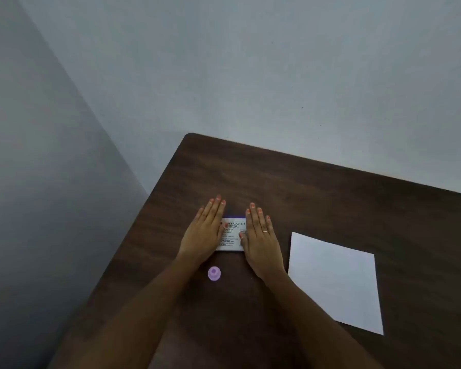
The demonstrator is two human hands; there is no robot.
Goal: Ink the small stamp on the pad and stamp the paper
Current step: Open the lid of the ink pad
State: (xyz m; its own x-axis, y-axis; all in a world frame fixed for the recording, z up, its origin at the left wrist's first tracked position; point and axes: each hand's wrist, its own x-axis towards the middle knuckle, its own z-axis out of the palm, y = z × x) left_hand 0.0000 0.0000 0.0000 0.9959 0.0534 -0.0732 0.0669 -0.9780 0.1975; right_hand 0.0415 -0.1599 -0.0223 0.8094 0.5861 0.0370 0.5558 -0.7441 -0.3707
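Both hands lie flat at the centre of the frame, palms down, fingers extended and held close together, gripping nothing. Left hand covers the left end of the stamp pad case; right hand covers its right end, with the thumb resting on the printed label. A thin ring sits on one finger of the right hand. Both bare forearms run from the lower edge of the frame up to the hands.

Grey walls fill the upper half and the left side of the frame, meeting in a corner at left. A dark brown wood-grain table occupies the lower right, its rounded corner at upper centre.

A blank white sheet of paper lies flat on the table at the right of the frame, just beside the right forearm and apart from the pad.

The stamp pad case lies closed between the two hands, white label up, with a purple edge visible along its far side. Label text is partly legible: "STAMP PAD".

A small lilac stamp stands on the table below the left hand, between the forearms, near the pad but not touching it.
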